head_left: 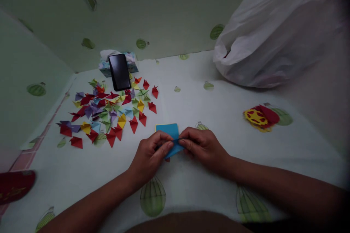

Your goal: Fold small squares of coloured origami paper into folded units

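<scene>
A small blue piece of origami paper (175, 149), partly folded, is pinched between my two hands near the middle of the table. My left hand (149, 154) has its thumb and forefinger closed on the left side of it. On the other side, my right hand (205, 149) grips the paper with thumb and fingers, which hide its right end. Just behind lies a blue square sheet (167, 129) with a yellow edge showing beneath; whether it is separate from the held paper is hard to tell. A bit of red shows under my left fingertips.
Many small folded paper pieces (109, 111) in several colours spread across the left. A black phone (119, 72) leans on a tissue box (133, 62). Yellow and red cut-paper shapes (259, 116) lie at right, below a large white plastic bag (262, 43). A red object (16, 186) sits far left.
</scene>
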Demonstrator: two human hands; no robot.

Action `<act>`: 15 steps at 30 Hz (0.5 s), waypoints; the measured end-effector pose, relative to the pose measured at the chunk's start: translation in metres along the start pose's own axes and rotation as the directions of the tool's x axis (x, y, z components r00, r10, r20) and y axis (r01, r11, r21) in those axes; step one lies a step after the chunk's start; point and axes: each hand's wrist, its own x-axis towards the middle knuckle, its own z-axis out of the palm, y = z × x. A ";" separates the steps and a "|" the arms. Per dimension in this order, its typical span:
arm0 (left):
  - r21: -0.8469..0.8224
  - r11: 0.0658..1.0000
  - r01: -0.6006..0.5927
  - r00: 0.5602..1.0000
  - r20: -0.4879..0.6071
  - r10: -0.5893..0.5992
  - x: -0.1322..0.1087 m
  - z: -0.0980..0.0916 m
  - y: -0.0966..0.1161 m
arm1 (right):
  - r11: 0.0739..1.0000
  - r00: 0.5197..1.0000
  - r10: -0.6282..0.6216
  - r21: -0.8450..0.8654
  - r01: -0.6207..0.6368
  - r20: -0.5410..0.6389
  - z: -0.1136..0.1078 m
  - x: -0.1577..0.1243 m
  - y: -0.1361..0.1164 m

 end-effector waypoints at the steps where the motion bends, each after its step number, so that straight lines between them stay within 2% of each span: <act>1: -0.016 0.999 0.032 0.999 0.017 -0.031 0.001 0.000 0.000 | 0.998 0.999 -0.054 -0.041 0.054 -0.007 0.001 0.000 0.001; 4: -0.028 0.984 0.175 0.976 0.134 -0.170 0.002 0.000 0.003 | 0.963 0.974 -0.227 -0.154 0.223 -0.007 0.004 -0.002 0.004; 7: -0.024 0.961 0.276 0.936 0.235 -0.263 0.002 -0.002 0.007 | 0.921 0.947 -0.322 -0.231 0.313 0.002 0.005 -0.004 0.005; 10: -0.016 0.961 0.277 0.932 0.247 -0.265 0.002 -0.004 0.010 | 0.915 0.944 -0.330 -0.252 0.316 -0.014 0.003 -0.004 0.003; 15: 0.006 0.972 0.233 0.959 0.165 -0.231 0.003 -0.006 0.013 | 0.959 0.972 -0.225 -0.194 0.208 -0.069 -0.002 -0.001 0.002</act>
